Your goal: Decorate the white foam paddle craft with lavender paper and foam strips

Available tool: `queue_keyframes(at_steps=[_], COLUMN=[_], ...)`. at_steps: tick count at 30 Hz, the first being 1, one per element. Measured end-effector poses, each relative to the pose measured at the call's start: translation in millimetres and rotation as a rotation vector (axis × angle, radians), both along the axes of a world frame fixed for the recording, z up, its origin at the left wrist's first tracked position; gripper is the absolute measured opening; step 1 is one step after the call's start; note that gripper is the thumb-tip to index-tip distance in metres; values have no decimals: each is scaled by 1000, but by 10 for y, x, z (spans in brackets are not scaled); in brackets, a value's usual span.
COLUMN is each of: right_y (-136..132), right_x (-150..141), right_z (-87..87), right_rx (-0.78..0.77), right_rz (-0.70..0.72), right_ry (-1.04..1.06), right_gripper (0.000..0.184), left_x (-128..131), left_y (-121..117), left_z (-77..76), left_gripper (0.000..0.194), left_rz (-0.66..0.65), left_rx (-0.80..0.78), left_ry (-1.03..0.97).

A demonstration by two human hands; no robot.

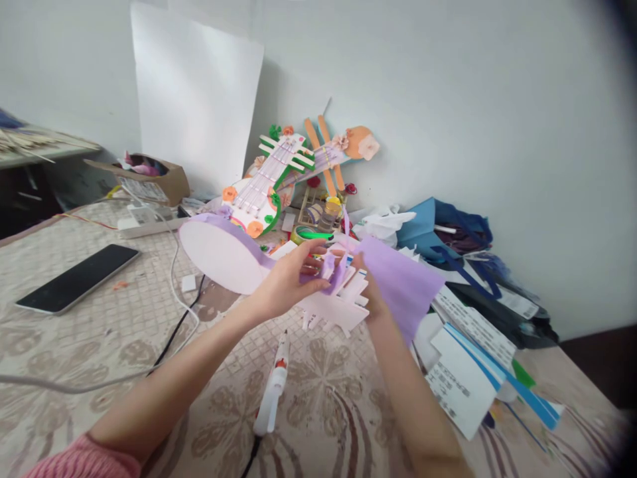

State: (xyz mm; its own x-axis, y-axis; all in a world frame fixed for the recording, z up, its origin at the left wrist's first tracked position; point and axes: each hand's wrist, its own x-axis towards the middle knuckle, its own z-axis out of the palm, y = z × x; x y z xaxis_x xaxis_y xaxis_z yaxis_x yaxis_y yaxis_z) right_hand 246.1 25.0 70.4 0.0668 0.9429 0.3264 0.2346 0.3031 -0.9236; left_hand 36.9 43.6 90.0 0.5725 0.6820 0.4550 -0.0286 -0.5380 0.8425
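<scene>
A paper model instrument, its body [223, 255] white with a purple edge, lies across the table before me. Its white pegged head [343, 309] points right. Above that head my left hand [291, 275] is closed, thumb and fingers pinching a small piece of purple paper [328, 265]. On the far right side of the head, my right hand [371, 289] grips the model; its fingers are partly hidden behind the pegs and paper. A large purple paper sheet [401, 282] spreads just beyond my right hand. Nearer me lies a white glue gun [272, 392], nozzle pointing away.
Two decorated paper instruments [269, 176] lean at the back near a white board [194, 93]. A phone [79, 277], cables and a cardboard box [149, 180] occupy the left. Printed card scraps [460, 382] and a blue bag [423, 222] lie right. Tape [306, 234] sits behind my hands.
</scene>
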Motion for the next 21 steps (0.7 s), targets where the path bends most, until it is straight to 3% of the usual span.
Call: queue_keyframes(at_steps=[2,3,5,8,10,13,16,18,21], right_y=[-117,-204,-393,-579,-594,-481,-256,-71,194], right_x=[70,87,69,-35,-74,-1,149,210,182], right_z=[72,124,238,357,382,375,369,378,410], right_rx=[23,51,128,155,163,151,87,-19,-228], right_rz=[49,86,140,23,35,136,101,66,185], right_ry=[47,47,-23,-129,-107,29,169,146,62], right_gripper=[71,71,65,55,49,47,38,32,37], left_x=[5,6,2,-19,-32,-39,-32,-27,-24], left_y=[26,40,71,112,126,128,117,108,97], left_z=[-16,-24,-39,-46,-42,-39,-41,-37,-26], left_gripper=[62,63,66,73,75,73,70,68,67], left_rz=[-2,-8,-32,-101,-133,-140,-131,-131,-132], left_rx=[-31,-39,-60,-131,-183,-211,-186,-166,-155], left_ry=[-8,-17,-47,-96,-120,-139,-135,-130,-122])
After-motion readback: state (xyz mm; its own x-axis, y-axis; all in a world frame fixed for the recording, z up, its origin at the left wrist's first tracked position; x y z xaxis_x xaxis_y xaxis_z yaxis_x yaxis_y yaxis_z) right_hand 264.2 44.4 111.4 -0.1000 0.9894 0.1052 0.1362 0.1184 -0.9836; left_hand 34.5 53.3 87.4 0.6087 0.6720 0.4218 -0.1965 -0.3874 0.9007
